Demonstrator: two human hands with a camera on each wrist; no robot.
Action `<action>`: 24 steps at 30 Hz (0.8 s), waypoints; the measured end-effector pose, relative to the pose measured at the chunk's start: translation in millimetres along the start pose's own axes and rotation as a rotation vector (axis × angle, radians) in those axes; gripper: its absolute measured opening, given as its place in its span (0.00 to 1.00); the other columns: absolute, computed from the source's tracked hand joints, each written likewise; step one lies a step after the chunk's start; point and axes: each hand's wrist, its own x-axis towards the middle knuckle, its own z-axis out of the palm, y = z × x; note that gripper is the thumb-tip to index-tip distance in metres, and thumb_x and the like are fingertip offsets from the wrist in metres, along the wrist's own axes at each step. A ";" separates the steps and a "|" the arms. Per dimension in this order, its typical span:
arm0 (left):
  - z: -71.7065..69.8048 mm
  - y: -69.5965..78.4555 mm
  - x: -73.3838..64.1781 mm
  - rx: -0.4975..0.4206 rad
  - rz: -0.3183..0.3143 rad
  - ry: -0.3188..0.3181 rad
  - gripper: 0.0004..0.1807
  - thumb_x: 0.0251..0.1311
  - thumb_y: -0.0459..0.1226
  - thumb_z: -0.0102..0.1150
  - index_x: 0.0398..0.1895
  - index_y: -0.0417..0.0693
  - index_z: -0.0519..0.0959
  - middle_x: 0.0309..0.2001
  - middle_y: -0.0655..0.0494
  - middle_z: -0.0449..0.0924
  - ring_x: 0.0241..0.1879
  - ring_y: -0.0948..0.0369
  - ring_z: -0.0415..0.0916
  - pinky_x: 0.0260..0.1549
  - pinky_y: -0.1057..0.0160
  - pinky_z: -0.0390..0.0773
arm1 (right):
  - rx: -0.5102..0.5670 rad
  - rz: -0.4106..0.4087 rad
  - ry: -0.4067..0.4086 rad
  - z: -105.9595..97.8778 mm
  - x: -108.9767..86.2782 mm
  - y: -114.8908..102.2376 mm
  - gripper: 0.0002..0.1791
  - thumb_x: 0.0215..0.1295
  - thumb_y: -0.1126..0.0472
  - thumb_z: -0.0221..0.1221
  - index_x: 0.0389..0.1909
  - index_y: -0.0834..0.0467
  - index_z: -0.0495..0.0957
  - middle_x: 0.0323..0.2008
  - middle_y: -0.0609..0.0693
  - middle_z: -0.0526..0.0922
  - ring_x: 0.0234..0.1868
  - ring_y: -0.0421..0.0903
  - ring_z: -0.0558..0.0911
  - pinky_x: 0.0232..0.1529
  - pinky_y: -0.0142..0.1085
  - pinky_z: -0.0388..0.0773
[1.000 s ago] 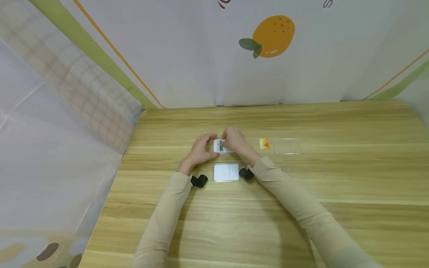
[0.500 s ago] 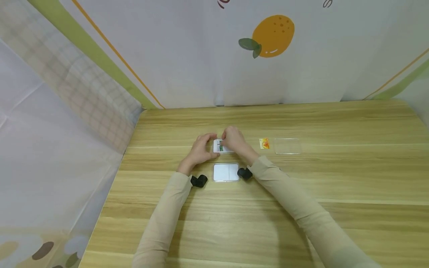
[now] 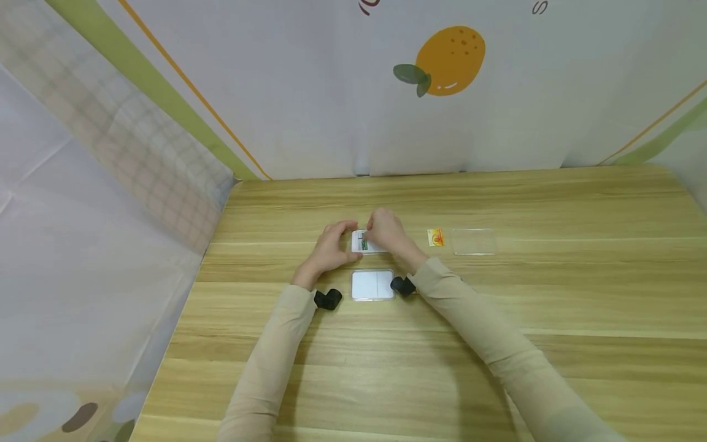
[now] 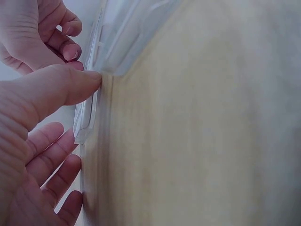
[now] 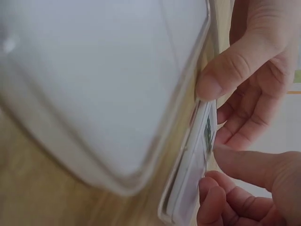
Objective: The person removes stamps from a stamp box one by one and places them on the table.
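Note:
In the head view my left hand [image 3: 331, 247] holds a clear plastic case with a white insert [image 3: 378, 248], its thumb on the near edge and its fingers at the far edge. A small stamp [image 5: 208, 132] with a green picture lies over the white insert. My right hand [image 3: 386, 233] is curled over the case, thumb and fingertips pinching at the stamp's edge; its palm hides the case's right part. Nearer to me lies a second clear case [image 3: 372, 285] with a white insert split by a line.
Right of the hands, a yellow and red stamp [image 3: 435, 237] lies beside a clear plastic cover [image 3: 474, 242] on the wooden table [image 3: 552, 288]. Black wrist mounts [image 3: 328, 299] stick out below both sleeves. A printed cloth [image 3: 309, 92] hangs behind the table.
Almost nothing differs; the right wrist has shifted very slightly to the left. Both hands keep their places at the far case.

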 end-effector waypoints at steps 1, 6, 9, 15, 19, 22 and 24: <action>0.1 -0.1 0.1 0.002 -0.001 0.001 0.39 0.47 0.33 0.70 0.64 0.40 0.65 0.61 0.47 0.69 0.60 0.52 0.59 0.62 0.53 0.58 | 0.005 0.006 0.002 0.0 0.1 -0.3 0.05 0.51 0.68 0.65 0.28 0.67 0.80 0.33 0.58 0.82 0.31 0.49 0.77 0.29 0.32 0.74; 0.5 -0.2 -0.1 0.008 0.002 0.003 0.38 0.47 0.33 0.70 0.64 0.39 0.65 0.61 0.47 0.69 0.60 0.52 0.60 0.62 0.54 0.59 | 0.000 0.022 0.009 0.2 -0.5 -2.6 0.07 0.51 0.68 0.65 0.31 0.67 0.81 0.35 0.58 0.83 0.36 0.51 0.80 0.35 0.35 0.78; 0.4 -0.1 -0.4 0.013 0.008 0.004 0.39 0.46 0.33 0.70 0.64 0.39 0.65 0.60 0.47 0.69 0.60 0.52 0.60 0.62 0.54 0.58 | -0.002 0.015 0.004 0.1 -1.0 -2.9 0.05 0.51 0.68 0.66 0.28 0.66 0.81 0.33 0.57 0.83 0.33 0.50 0.79 0.32 0.34 0.76; 0.3 -0.1 -0.4 0.021 0.024 0.008 0.39 0.46 0.32 0.70 0.64 0.38 0.65 0.60 0.46 0.69 0.60 0.51 0.60 0.62 0.53 0.59 | -0.001 0.004 0.001 1.1 -0.3 -2.5 0.04 0.49 0.69 0.66 0.26 0.65 0.82 0.32 0.56 0.83 0.32 0.49 0.78 0.31 0.34 0.75; 0.5 -0.5 -0.4 0.020 0.027 0.010 0.39 0.46 0.33 0.70 0.64 0.38 0.65 0.61 0.46 0.69 0.60 0.51 0.60 0.62 0.53 0.59 | -0.019 -0.015 -0.005 1.7 0.0 -2.3 0.06 0.50 0.69 0.65 0.30 0.66 0.82 0.35 0.57 0.83 0.36 0.51 0.79 0.36 0.36 0.76; 0.4 -0.6 -0.4 0.018 0.027 0.010 0.39 0.46 0.33 0.70 0.63 0.38 0.65 0.61 0.46 0.69 0.59 0.51 0.60 0.62 0.53 0.59 | -0.032 -0.035 -0.010 1.4 -0.2 -2.6 0.09 0.51 0.68 0.65 0.34 0.67 0.81 0.38 0.58 0.83 0.39 0.52 0.79 0.39 0.38 0.77; 0.5 -0.7 -0.3 0.016 0.025 0.009 0.38 0.46 0.33 0.70 0.63 0.38 0.65 0.61 0.46 0.69 0.60 0.51 0.60 0.62 0.53 0.59 | -0.041 -0.047 -0.011 1.3 -0.4 -2.5 0.10 0.51 0.68 0.66 0.36 0.67 0.81 0.39 0.58 0.82 0.41 0.53 0.79 0.41 0.39 0.77</action>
